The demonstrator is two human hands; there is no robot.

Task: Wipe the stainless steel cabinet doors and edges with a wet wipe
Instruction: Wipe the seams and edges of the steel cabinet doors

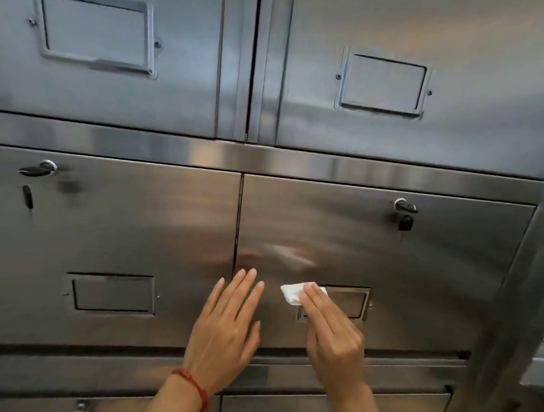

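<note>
Two hands work the cabinet front: left hand [226, 324] flat, fingers straight, over the seam between the lower doors, right hand [331, 328] pressing the folded wet wipe [290, 294] with straight fingers against the right lower door [416, 272] at its recessed handle [353, 302].

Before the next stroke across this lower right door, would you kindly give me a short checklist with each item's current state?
1. White wet wipe under right hand fingers: ok.
2. Wipe flat on lower right steel door: ok.
3. Left hand clear of the wipe: ok.
4. Black key hanging from the lock, outside the wipe's spot: ok.
5. Wipe still moist: cannot tell.
6. Recessed steel handle wiped: cannot tell.
</note>
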